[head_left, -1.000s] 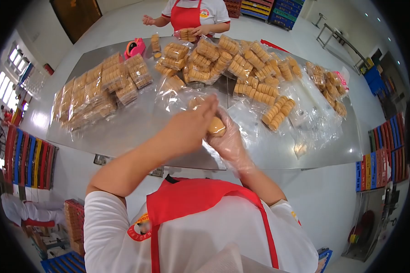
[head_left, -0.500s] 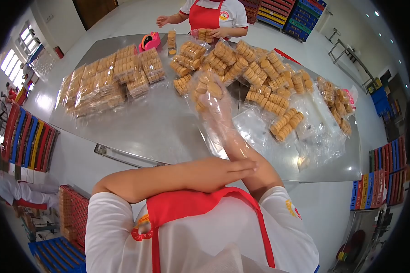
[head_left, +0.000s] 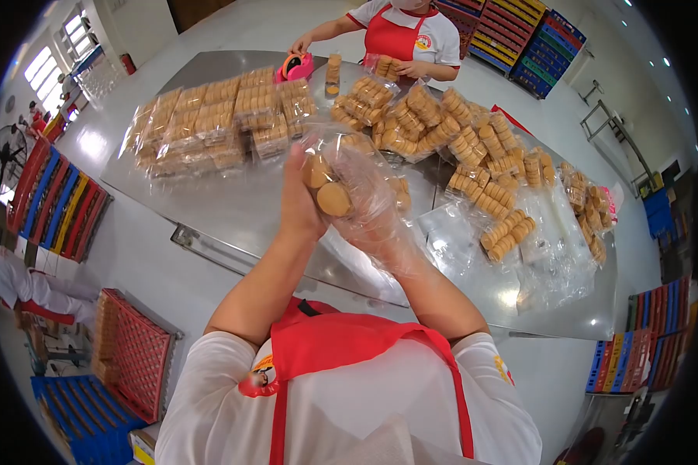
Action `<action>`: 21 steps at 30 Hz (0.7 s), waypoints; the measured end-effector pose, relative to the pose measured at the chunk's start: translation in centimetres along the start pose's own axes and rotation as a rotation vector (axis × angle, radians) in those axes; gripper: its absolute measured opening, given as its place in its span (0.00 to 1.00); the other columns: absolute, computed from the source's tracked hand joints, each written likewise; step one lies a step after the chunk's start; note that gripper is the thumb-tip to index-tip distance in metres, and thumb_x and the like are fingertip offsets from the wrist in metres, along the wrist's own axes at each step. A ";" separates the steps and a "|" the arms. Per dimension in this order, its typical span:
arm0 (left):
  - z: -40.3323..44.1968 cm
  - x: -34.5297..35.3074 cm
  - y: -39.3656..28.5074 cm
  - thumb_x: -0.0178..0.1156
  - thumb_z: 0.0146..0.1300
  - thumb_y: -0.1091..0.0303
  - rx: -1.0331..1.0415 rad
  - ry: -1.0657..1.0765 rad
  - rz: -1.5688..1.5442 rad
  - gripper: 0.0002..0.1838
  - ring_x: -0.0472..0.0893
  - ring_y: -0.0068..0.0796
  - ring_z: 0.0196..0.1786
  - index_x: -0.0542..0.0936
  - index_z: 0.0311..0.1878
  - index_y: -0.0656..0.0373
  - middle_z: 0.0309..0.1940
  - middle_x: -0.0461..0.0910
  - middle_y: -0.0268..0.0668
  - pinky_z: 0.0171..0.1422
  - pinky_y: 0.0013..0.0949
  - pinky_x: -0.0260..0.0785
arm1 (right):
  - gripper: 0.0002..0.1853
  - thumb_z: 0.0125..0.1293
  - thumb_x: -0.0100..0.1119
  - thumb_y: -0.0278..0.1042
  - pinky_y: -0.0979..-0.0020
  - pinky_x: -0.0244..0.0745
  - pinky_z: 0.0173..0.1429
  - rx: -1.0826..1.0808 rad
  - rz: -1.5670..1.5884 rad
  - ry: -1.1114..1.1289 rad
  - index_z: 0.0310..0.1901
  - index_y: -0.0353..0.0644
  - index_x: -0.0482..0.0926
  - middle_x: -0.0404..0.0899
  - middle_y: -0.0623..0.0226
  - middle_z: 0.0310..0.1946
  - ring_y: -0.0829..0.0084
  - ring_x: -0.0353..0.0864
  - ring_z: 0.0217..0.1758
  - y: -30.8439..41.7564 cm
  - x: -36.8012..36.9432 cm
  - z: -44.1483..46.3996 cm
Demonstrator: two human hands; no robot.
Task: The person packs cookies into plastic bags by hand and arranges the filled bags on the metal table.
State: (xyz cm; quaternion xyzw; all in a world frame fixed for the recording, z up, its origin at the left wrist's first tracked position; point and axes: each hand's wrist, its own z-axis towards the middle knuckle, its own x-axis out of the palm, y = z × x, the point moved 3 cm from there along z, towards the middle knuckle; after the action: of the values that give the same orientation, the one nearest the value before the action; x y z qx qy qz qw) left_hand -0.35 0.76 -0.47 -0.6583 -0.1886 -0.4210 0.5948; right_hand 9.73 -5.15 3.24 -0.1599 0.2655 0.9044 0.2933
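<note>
In front of my chest, over the near part of the steel table (head_left: 287,256), is a clear packet of round biscuits (head_left: 333,199), its end biscuits facing me. My left hand (head_left: 297,194) wraps round its left side, bare. On the other side my right hand (head_left: 371,205) holds the packet; clear plastic covers this hand, perhaps a thin glove. The packet and plastic hide part of the fingers. Beyond lies a loose heap of biscuit packets (head_left: 469,147). To the left, filled packets stand in a stacked block (head_left: 202,124).
Flat clear bags (head_left: 547,256) lie on the right of the table. Across it, a co-worker in a red apron (head_left: 399,35) has one hand at a pink tape dispenser (head_left: 295,67) and the other at a packet. Crates (head_left: 58,205) stand on the floor around.
My left hand has left my right forearm and now grips the packet. My right hand has drawn the packet nearer and leftward. The co-worker's hand has reached the tape dispenser.
</note>
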 end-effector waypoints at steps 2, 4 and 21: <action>0.2 -1.8 1.6 0.40 0.75 0.37 0.049 -0.006 -0.078 0.36 0.74 0.39 0.66 0.65 0.72 0.58 0.65 0.74 0.39 0.71 0.43 0.67 | 0.39 0.47 0.71 0.20 0.57 0.71 0.67 -0.071 -0.087 0.001 0.66 0.39 0.71 0.77 0.52 0.57 0.46 0.75 0.62 -0.1 1.0 -0.2; -0.6 -2.2 2.9 0.38 0.76 0.39 0.016 -0.052 -0.179 0.36 0.74 0.40 0.66 0.64 0.73 0.58 0.66 0.74 0.39 0.72 0.44 0.66 | 0.37 0.50 0.68 0.22 0.56 0.72 0.67 -0.081 -0.213 0.078 0.66 0.39 0.71 0.78 0.53 0.57 0.46 0.76 0.61 -0.9 2.1 0.1; -9.8 -15.0 13.6 0.49 0.75 0.66 -0.866 -0.042 0.071 0.10 0.85 0.42 0.40 0.77 0.44 0.60 0.37 0.83 0.44 0.50 0.45 0.78 | 0.26 0.59 0.57 0.33 0.53 0.68 0.65 -0.044 -0.559 0.501 0.62 0.43 0.75 0.74 0.65 0.59 0.59 0.70 0.65 -9.9 12.3 -10.0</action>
State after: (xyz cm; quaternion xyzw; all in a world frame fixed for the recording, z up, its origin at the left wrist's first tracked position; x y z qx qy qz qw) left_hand -2.05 -7.73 -21.25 -0.8616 0.0162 -0.4270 0.2741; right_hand 7.60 1.42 -14.11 -0.4488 0.2558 0.7276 0.4513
